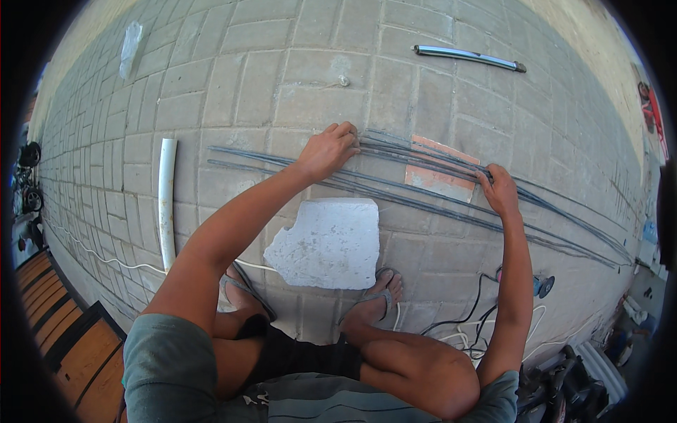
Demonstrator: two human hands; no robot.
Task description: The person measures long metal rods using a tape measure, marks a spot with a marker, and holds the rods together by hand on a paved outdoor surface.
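Several long, thin grey metal rods [395, 151] lie across the paving in front of me, spreading apart toward the right. My left hand [329, 151] has its fingers curled round the left part of the farther rods. Farther right, my right hand [499, 189] closes its fingertips on the same group. A second group of rods [412, 201] runs closer to me and passes under my left wrist. Beneath the rods lies a flat orange and whitish piece [442, 187], partly covered by them. A rough white slab [328, 243] rests between the rods and my feet.
A white pipe [168, 201] lies at left, a shiny metal tube [469, 58] at the far right. An angle grinder [541, 285] with tangled cables sits beside my right forearm. Wooden slatted furniture [67, 331] stands at lower left. A clear plastic scrap [130, 48] lies far left.
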